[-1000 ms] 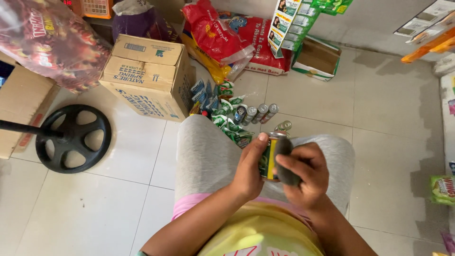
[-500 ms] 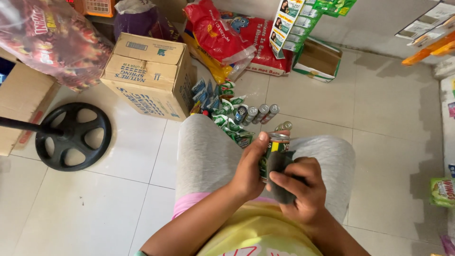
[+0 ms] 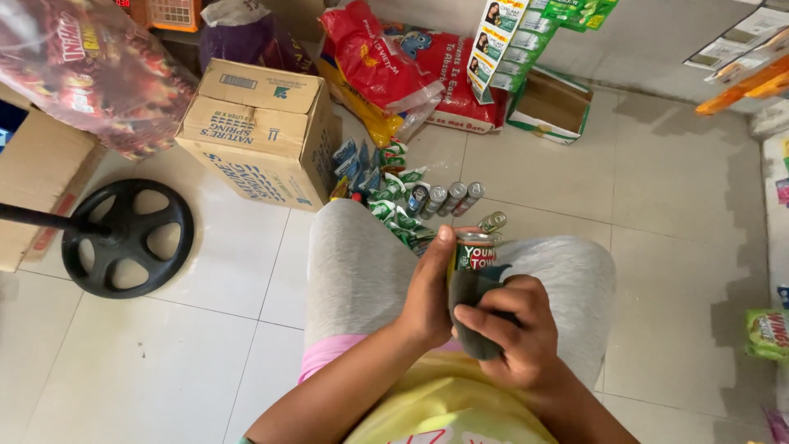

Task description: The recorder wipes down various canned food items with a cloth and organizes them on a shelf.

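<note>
Left of the can (image 3: 474, 261), the left hand (image 3: 429, 292) grips its side, thumb up by the rim. The can stands over the lap, and since a second ago a dark cloth (image 3: 475, 316) has come to cover its lower half (wiping, seemingly). The right hand (image 3: 516, 339) clasps that soft cloth around the smooth metal cylinder.

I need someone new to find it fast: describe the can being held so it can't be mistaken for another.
Start at the big cardboard box on the tiled floor, then come down past the small cans lying by the sachets to the grey-clad knees. There the left hand and right hand clasp one can. It alone is off the floor, with a red and green label.
</note>
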